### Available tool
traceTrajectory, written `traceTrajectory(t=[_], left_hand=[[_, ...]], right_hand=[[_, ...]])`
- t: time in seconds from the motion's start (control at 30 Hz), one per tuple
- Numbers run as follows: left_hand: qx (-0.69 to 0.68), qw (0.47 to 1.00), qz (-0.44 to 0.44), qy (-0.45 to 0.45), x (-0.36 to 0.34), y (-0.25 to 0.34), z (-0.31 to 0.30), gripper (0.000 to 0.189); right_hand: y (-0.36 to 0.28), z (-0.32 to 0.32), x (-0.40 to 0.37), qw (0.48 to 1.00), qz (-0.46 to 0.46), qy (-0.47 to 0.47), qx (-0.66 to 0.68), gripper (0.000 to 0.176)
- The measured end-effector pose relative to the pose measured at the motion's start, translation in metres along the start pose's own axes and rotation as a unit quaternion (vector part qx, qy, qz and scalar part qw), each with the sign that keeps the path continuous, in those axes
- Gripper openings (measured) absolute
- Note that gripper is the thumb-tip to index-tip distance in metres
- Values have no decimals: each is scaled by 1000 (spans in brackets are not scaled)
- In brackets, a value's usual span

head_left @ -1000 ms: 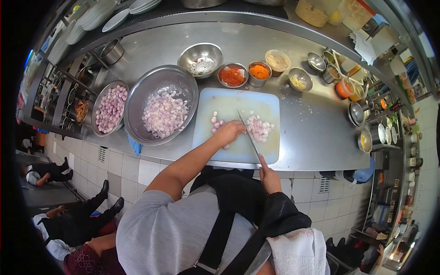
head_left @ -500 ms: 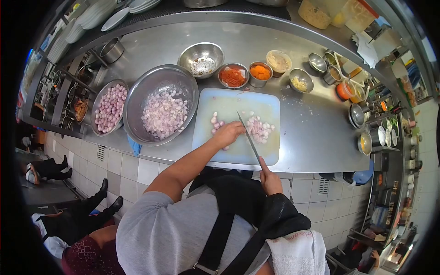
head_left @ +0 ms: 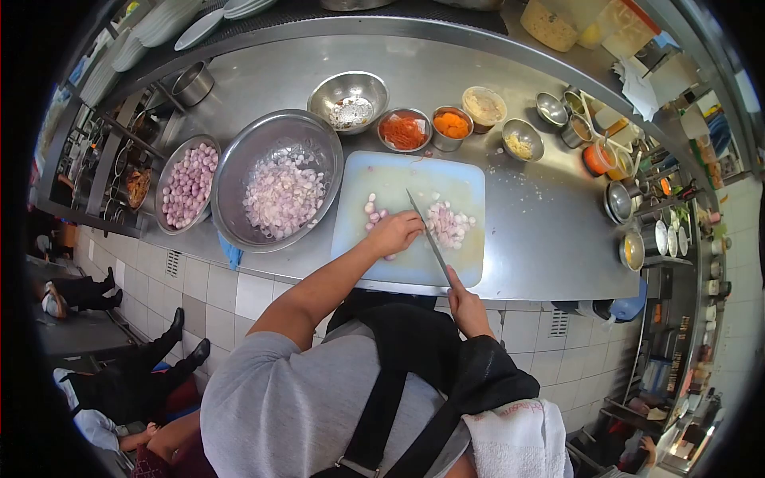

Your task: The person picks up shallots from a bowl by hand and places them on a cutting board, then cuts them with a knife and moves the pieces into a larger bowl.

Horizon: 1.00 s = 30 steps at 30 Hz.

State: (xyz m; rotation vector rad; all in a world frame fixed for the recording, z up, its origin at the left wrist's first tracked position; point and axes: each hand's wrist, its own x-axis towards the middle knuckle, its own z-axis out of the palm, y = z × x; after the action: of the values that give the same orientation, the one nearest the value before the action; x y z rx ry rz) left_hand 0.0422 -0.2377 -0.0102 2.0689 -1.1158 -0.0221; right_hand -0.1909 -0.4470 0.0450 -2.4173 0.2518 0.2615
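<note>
My right hand (head_left: 468,307) is wrapped round the handle of a long knife (head_left: 431,240), whose blade points up and away across the white cutting board (head_left: 362,267). Beside the blade, my left hand (head_left: 397,233) is bent with its fingertips pressed down on the board; what lies under them is hidden. Sliced shallots (head_left: 450,225) are heaped right of the knife. Several whole peeled shallots (head_left: 373,211) sit left of my left hand. Left of the board is a large steel bowl (head_left: 227,171) of sliced shallots (head_left: 283,195).
A bowl of whole shallots (head_left: 191,183) stands at the far left. Behind the board are a steel bowl (head_left: 323,92), bowls of red (head_left: 404,132) and orange food (head_left: 451,124), and a tub (head_left: 484,107). A shelf (head_left: 319,33) runs above. People stand at lower left.
Both hands and the knife keep nearly the same pose at the board. At lower left, a co-worker's arm and hand have come into sight, and the dark red clothing there has shifted down.
</note>
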Motion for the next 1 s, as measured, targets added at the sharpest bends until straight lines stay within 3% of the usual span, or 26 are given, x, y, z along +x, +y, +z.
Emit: traceTrajectory(t=[0.3, 0.4, 0.6, 0.87, 1.0], left_hand=[[12, 999, 26, 26, -4, -10, 8, 9], [17, 999, 38, 10, -2, -5, 2, 8], [26, 998, 56, 0, -2, -16, 7, 11], [50, 997, 54, -11, 1, -18, 7, 13], [64, 997, 51, -15, 1, -17, 7, 15]], right_hand=[[12, 6, 1, 998, -33, 19, 43, 69], [3, -9, -2, 999, 30, -33, 16, 64], [14, 10, -4, 999, -39, 10, 20, 70], [-11, -27, -19, 998, 38, -36, -46, 66], [0, -29, -43, 999, -11, 10, -52, 66]])
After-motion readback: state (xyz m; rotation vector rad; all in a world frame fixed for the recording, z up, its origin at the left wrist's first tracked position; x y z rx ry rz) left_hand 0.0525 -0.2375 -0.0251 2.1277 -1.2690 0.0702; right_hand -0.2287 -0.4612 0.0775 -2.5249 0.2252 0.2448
